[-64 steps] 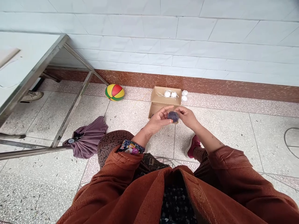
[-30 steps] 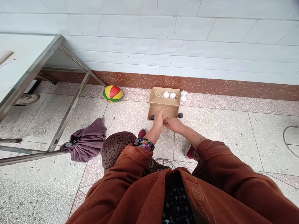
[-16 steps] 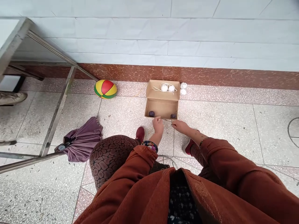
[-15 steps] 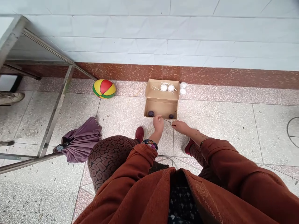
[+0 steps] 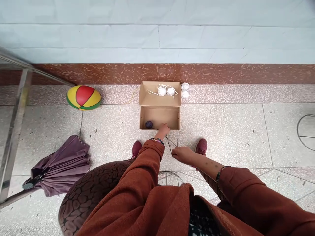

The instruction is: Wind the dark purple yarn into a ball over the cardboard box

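Observation:
An open cardboard box (image 5: pixel 161 117) rests on the floor against the wall strip, its lid folded back. Inside it, at the front left, lies a dark purple ball of yarn (image 5: pixel 149 124). My left hand (image 5: pixel 164 129) reaches over the front edge into the box with curled fingers; what they hold is hidden. Closer to me, my right hand (image 5: pixel 183 154) is closed on dark yarn (image 5: pixel 168 143), which runs in thin strands up to my left hand. Two white balls of yarn (image 5: pixel 162 90) with loose ends lie in the lid.
Two more white balls (image 5: pixel 185 86) sit beside the lid's right side. To the left are a colourful ball (image 5: pixel 84 97), a folded purple umbrella (image 5: pixel 61 167) and a metal frame (image 5: pixel 16 131). A thin wire-like ring (image 5: pixel 298 131) lies far right.
My right hand has drawn back toward me, stretching the dark strands. My left hand has moved further into the box. The second dark ball no longer shows. The view has shifted.

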A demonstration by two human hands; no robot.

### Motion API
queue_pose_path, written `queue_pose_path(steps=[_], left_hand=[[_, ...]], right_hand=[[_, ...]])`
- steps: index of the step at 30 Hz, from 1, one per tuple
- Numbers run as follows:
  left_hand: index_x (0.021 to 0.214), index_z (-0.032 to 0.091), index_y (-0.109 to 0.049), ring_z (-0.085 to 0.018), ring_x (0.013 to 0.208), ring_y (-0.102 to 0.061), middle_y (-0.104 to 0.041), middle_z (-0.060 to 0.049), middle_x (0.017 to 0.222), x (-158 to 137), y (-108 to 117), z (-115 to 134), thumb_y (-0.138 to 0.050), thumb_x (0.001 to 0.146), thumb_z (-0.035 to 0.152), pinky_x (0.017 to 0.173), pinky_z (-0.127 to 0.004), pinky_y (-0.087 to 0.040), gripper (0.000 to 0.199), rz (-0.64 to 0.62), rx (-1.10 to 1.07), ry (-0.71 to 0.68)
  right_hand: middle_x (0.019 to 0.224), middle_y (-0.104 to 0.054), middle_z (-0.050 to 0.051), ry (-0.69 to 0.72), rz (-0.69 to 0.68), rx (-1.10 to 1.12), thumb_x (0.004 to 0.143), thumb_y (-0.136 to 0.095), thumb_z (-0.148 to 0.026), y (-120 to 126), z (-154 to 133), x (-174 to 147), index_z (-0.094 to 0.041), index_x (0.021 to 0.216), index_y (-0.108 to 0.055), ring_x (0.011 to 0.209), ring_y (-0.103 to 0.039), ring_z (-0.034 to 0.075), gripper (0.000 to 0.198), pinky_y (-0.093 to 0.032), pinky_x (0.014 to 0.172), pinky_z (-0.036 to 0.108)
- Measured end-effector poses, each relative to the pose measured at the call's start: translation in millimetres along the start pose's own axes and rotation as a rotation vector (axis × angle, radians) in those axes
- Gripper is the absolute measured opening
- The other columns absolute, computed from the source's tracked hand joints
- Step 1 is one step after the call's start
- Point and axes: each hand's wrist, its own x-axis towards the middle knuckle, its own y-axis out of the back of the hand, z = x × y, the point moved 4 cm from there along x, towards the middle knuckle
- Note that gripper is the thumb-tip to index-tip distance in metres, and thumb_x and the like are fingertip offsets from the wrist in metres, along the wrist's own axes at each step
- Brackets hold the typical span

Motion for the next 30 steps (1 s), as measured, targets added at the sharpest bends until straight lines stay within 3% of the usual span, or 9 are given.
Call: queue_pose_path(steps=[6,10,14,17,20,23,25,28,30], left_hand=[[0.138,0.017,-0.066,-0.029,0.125,-0.069,-0.067,-0.015,0.141,29,-5,-16,-0.074,0.101,0.039,0.105,-0.051,-0.061,0.044,-0.004,-0.057,0.103],[0.121,0.011,-0.069,-0.041,0.139,-0.06,-0.064,-0.025,0.137,33,-2,-17,-0.083,0.078,0.006,0.118,-0.054,-0.046,0.045,0.047,-0.239,0.1],[0.123,0.017,-0.063,-0.033,0.134,-0.062,-0.065,-0.019,0.136,29,21,8,-0.079,0.078,0.009,0.114,-0.047,-0.048,0.048,0.127,-0.498,0.045],[0.128,0.021,-0.059,-0.023,0.107,-0.072,-0.071,-0.012,0.123,16,54,40,-0.071,0.09,0.024,0.097,-0.04,-0.056,0.04,0.135,-0.729,-0.04],[0.124,0.023,-0.061,-0.017,0.089,-0.073,-0.074,-0.007,0.115,-17,99,70,-0.071,0.09,0.033,0.09,-0.035,-0.058,0.037,0.12,-0.931,-0.189],[0.116,0.023,-0.062,-0.018,0.089,-0.076,-0.075,-0.005,0.112,-73,139,96,-0.08,0.081,0.03,0.093,-0.036,-0.058,0.04,-0.077,-1.378,-0.435],[0.114,0.023,-0.062,-0.021,0.096,-0.079,-0.076,-0.003,0.11,-116,159,107,-0.082,0.079,0.026,0.1,-0.04,-0.058,0.041,-0.132,-1.463,-0.508],[0.113,0.023,-0.06,-0.026,0.117,-0.078,-0.077,-0.004,0.113,-180,176,120,-0.08,0.082,0.021,0.117,-0.05,-0.052,0.037,-0.183,-1.526,-0.552],[0.114,0.022,-0.06,-0.029,0.124,-0.076,-0.078,-0.006,0.114,-220,183,126,-0.078,0.084,0.021,0.121,-0.054,-0.05,0.035,-0.201,-1.549,-0.581]], right_hand=[[0.131,-0.08,0.013,-0.01,-0.056,0.05,0.108,-0.059,-0.025,-9,5,-4,-0.02,0.125,-0.078,0.121,-0.076,0.027,0.026,-0.056,0.098,0.035],[0.13,-0.08,0.013,-0.007,-0.069,0.082,0.108,-0.061,-0.024,-13,8,-2,-0.02,0.125,-0.078,0.121,-0.076,0.027,0.025,-0.056,0.098,0.035],[0.128,-0.08,0.013,-0.04,-0.019,0.12,0.107,-0.062,-0.023,-2,21,9,-0.019,0.122,-0.079,0.118,-0.076,0.027,0.023,-0.055,0.098,0.034],[0.123,-0.081,0.011,-0.101,0.07,0.143,0.106,-0.061,-0.022,19,39,17,-0.02,0.117,-0.079,0.115,-0.075,0.025,0.022,-0.054,0.095,0.032],[0.118,-0.08,0.013,-0.134,0.171,0.1,0.098,-0.069,-0.019,54,55,16,-0.018,0.109,-0.08,0.107,-0.075,0.027,0.015,-0.055,0.093,0.034],[0.127,-0.074,0.021,-0.154,0.307,0.05,0.094,-0.07,-0.016,98,58,7,-0.014,0.112,-0.078,0.117,-0.071,0.034,0.02,-0.056,0.102,0.044],[0.129,-0.072,0.021,-0.168,0.586,0.101,0.096,-0.063,-0.017,133,50,-4,-0.016,0.114,-0.077,0.126,-0.067,0.036,0.023,-0.052,0.112,0.051],[0.134,-0.071,0.016,0.035,0.987,0.477,0.094,-0.057,-0.021,167,15,-21,-0.02,0.127,-0.07,0.132,-0.064,0.032,0.036,-0.047,0.121,0.055],[0.134,-0.073,0.01,0.281,1.001,0.81,0.098,-0.051,-0.031,168,-20,-25,-0.025,0.137,-0.063,0.13,-0.066,0.028,0.041,-0.049,0.121,0.052]])
